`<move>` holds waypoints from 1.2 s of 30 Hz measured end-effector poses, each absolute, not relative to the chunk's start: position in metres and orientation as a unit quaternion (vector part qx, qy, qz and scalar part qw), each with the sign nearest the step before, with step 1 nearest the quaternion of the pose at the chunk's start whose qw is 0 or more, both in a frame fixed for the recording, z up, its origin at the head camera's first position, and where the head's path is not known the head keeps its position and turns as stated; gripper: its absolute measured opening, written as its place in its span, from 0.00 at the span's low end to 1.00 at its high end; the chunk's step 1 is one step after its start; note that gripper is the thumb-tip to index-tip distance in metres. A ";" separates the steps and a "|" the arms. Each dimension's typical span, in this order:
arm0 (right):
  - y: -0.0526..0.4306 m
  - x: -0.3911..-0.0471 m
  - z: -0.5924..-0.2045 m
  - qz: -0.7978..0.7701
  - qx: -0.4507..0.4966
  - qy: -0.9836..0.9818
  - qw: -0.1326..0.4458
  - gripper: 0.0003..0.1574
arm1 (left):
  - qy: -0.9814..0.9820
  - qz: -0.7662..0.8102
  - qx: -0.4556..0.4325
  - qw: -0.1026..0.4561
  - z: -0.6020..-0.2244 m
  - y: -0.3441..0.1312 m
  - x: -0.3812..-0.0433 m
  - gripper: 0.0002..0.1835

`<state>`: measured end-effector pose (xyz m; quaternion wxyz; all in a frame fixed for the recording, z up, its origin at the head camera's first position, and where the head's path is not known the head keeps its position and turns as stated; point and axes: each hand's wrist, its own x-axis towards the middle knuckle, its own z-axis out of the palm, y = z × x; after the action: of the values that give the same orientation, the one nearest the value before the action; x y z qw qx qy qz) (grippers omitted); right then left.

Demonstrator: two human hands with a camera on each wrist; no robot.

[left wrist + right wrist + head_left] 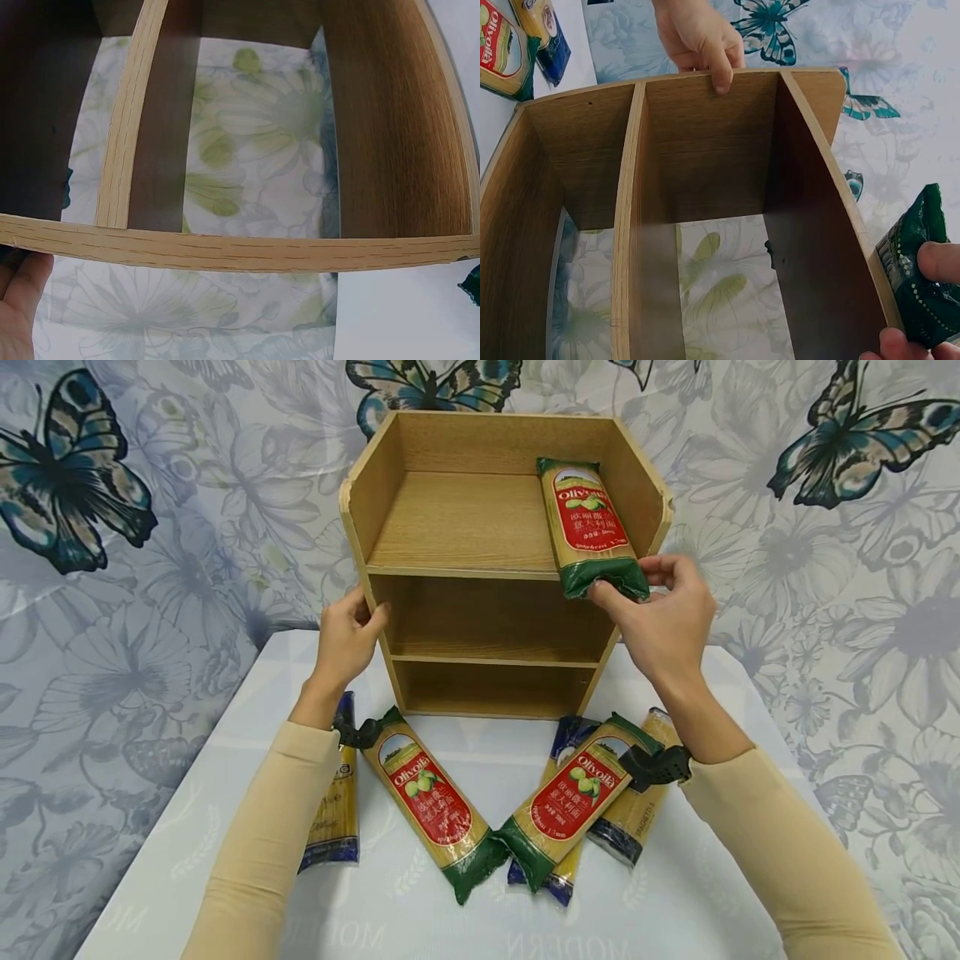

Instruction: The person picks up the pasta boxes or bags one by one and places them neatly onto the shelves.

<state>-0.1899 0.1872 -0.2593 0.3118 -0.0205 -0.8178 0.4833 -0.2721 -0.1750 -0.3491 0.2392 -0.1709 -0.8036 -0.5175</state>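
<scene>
A wooden shelf unit (480, 518) with a top shelf and two lower compartments stands at the back of the table. In the head view, my left hand (348, 631) grips its left side panel, thumb at the front edge. My right hand (663, 610) pinches the green lower end of a spaghetti packet (592, 522) with a red label, which lies on the top shelf against the right side. In the right wrist view, the thumb presses the packet's green end (922, 277) beside the shelf edge, with fingertips under it. Most of the right hand is outside that view.
Two more red-labelled spaghetti packets (427, 793) (573, 793) lie slanted on the white table (420, 927) before the shelf. A blue-ended packet (337, 810) lies at left under the left wrist. Others, including a blue-ended packet (633, 818), lie partly beneath the right red-labelled one.
</scene>
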 end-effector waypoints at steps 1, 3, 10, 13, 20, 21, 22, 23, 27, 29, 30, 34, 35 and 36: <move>0.187 -0.191 -0.259 0.482 -0.024 -0.818 0.313 0.33 | -0.803 -0.518 -0.171 0.240 -0.349 -0.175 -0.272 0.16; 0.186 -0.192 -0.258 0.482 -0.027 -0.815 0.320 0.32 | -0.802 -0.517 -0.173 0.242 -0.349 -0.175 -0.273 0.15; 0.184 -0.199 -0.258 0.476 -0.024 -0.805 0.353 0.30 | -0.801 -0.516 -0.174 0.247 -0.348 -0.175 -0.274 0.15; 0.184 -0.200 -0.258 0.471 -0.028 -0.805 0.361 0.30 | -0.801 -0.519 -0.174 0.244 -0.349 -0.175 -0.274 0.15; 0.185 -0.201 -0.260 0.459 -0.030 -0.806 0.372 0.30 | -0.799 -0.524 -0.175 0.237 -0.349 -0.175 -0.273 0.16; 0.185 -0.202 -0.260 0.459 -0.030 -0.806 0.373 0.30 | -0.799 -0.524 -0.176 0.238 -0.348 -0.175 -0.273 0.16; 0.185 -0.202 -0.260 0.460 -0.029 -0.805 0.374 0.30 | -0.799 -0.523 -0.176 0.239 -0.348 -0.175 -0.272 0.16; 0.185 -0.202 -0.260 0.460 -0.029 -0.804 0.375 0.29 | -0.799 -0.522 -0.175 0.241 -0.347 -0.174 -0.272 0.16; 0.184 -0.205 -0.261 0.460 -0.028 -0.802 0.379 0.29 | -0.798 -0.519 -0.176 0.250 -0.340 -0.170 -0.265 0.14; 0.184 -0.205 -0.261 0.458 -0.029 -0.803 0.380 0.30 | -0.797 -0.521 -0.176 0.250 -0.334 -0.167 -0.258 0.14; 0.185 -0.205 -0.261 0.457 -0.029 -0.804 0.379 0.30 | -0.797 -0.522 -0.176 0.248 -0.331 -0.165 -0.255 0.14; 0.185 -0.204 -0.262 0.449 -0.025 -0.813 0.370 0.32 | -0.800 -0.523 -0.173 0.236 -0.321 -0.162 -0.244 0.15; 0.186 -0.203 -0.263 0.446 -0.023 -0.816 0.366 0.33 | -0.802 -0.523 -0.172 0.234 -0.321 -0.162 -0.243 0.15; 0.186 -0.202 -0.263 0.444 -0.020 -0.820 0.362 0.33 | -0.802 -0.523 -0.171 0.231 -0.320 -0.162 -0.242 0.16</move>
<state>-0.2017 0.1860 -0.2626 0.3618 -0.0201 -0.8197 0.4436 -0.2421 -0.1615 -0.3203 0.2312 -0.1714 -0.8021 -0.5233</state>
